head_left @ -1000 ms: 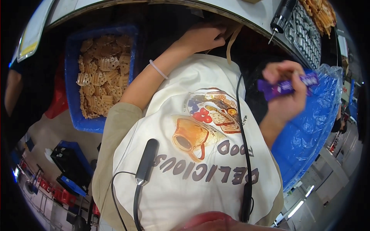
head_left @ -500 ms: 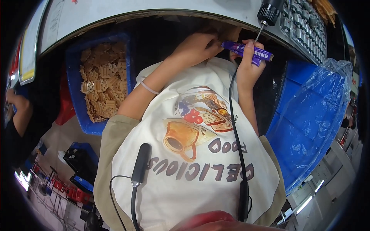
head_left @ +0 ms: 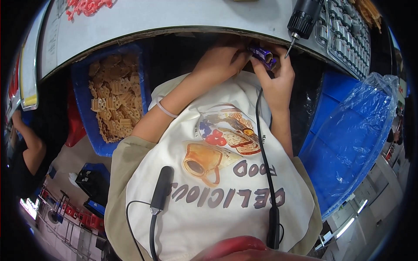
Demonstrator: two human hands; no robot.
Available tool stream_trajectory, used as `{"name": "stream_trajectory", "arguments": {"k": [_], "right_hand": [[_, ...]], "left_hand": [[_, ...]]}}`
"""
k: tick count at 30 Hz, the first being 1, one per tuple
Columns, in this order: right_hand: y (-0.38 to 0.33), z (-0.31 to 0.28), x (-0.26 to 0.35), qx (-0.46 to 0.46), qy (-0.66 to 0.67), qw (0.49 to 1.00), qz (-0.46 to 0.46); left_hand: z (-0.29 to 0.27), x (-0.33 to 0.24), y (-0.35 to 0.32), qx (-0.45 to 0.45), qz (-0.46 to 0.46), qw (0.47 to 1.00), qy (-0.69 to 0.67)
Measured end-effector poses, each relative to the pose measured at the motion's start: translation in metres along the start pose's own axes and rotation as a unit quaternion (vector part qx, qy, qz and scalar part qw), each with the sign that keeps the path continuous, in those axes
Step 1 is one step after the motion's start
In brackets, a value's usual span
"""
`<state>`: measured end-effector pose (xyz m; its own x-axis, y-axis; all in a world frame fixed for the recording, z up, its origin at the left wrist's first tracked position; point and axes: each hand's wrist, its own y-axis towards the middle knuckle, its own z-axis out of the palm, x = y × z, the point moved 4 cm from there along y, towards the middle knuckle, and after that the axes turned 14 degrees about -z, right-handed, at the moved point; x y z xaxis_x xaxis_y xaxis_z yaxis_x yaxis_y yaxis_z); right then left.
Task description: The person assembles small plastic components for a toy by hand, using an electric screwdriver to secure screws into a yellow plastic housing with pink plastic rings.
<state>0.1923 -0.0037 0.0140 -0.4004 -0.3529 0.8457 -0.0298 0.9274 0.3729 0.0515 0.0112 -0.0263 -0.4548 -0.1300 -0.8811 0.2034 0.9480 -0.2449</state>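
Just below the front edge of the table, a small purple packet [head_left: 263, 56] with an open-looking end is between my two hands. My right hand [head_left: 278, 76] is closed on it, thumb on the near side and fingers behind. Against its left end sits my left hand [head_left: 228, 58], fingers curled in; shadow and the table edge hide the fingertips, so what they grip is unclear. The hands are above the white printed apron [head_left: 217, 174] on my lap. A black electric screwdriver [head_left: 300, 24] hangs bit-down by my right fingers, apart from them.
On the left stands a blue bin [head_left: 93, 135] of tan plastic parts [head_left: 115, 98]. A blue crate [head_left: 339, 139] covered with clear plastic is at the right. The table [head_left: 174, 17] bears red pieces [head_left: 87, 6] and a tray of metal parts [head_left: 348, 39]. Another person's arm [head_left: 32, 143] shows far left.
The purple packet has turned from lying crosswise to tilting down and looks shorter. My right hand has shifted slightly left and its grip has changed. More of the table shows, with red pieces now visible.
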Motion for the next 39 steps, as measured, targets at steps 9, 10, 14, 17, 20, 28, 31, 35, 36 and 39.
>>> {"name": "stream_trajectory", "arguments": {"k": [9,10,14,17,20,28,31,35,36,39], "right_hand": [[0.010,0.014,-0.002,0.111,-0.235,0.965,-0.024],[0.011,0.010,-0.006,0.117,-0.194,0.974,0.011],[0.011,0.001,-0.002,0.080,-0.095,0.992,-0.022],[0.008,0.011,-0.004,0.094,-0.168,0.970,-0.148],[0.008,0.019,-0.011,0.099,-0.223,0.959,-0.146],[0.015,0.031,-0.017,0.252,-0.268,0.927,-0.076],[0.014,0.026,-0.009,0.275,-0.255,0.927,-0.004],[0.009,0.013,-0.011,0.139,-0.147,0.979,0.019],[0.008,0.008,-0.013,0.110,-0.152,0.982,-0.024],[0.005,0.001,-0.024,0.074,-0.169,0.980,-0.072]], "left_hand": [[-0.005,0.004,0.001,0.002,-0.031,0.999,-0.013],[-0.004,0.005,0.001,0.012,-0.027,1.000,0.007],[-0.003,0.004,0.000,0.037,-0.038,0.998,0.023],[-0.001,0.005,-0.001,-0.015,0.020,0.999,0.038],[-0.002,0.009,-0.002,-0.008,0.033,0.999,0.033],[-0.010,0.011,-0.004,-0.016,-0.007,1.000,0.022],[-0.011,0.010,-0.005,-0.024,0.008,0.999,0.026],[-0.023,0.008,-0.002,-0.023,0.010,0.999,0.030],[-0.032,0.002,0.000,-0.020,0.012,0.999,0.031],[-0.043,-0.002,-0.001,0.099,-0.043,0.991,0.084]]}}
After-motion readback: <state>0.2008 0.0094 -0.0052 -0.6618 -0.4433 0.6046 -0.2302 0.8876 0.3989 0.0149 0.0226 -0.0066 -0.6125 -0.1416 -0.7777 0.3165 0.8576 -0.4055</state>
